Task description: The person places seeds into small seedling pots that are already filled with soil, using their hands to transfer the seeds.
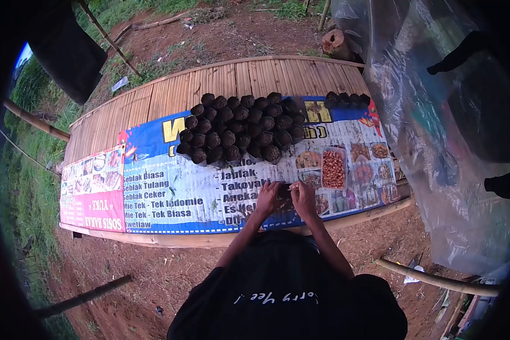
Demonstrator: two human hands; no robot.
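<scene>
Near the front edge of the banner-covered table, my left hand and my right hand are close together. Between them is a small dark bag; both hands have curled fingers at its upper edge. A clear container of reddish-brown seeds lies just beyond my right hand. Behind and to the left stands a large cluster of black bags filled with dark soil. A few more black bags stand in a short row at the back right.
A printed banner covers much of the bamboo table. Clear plastic sheeting hangs on the right. Bamboo poles extend near the table, and a cut log sits behind it. Reddish soil surrounds the table.
</scene>
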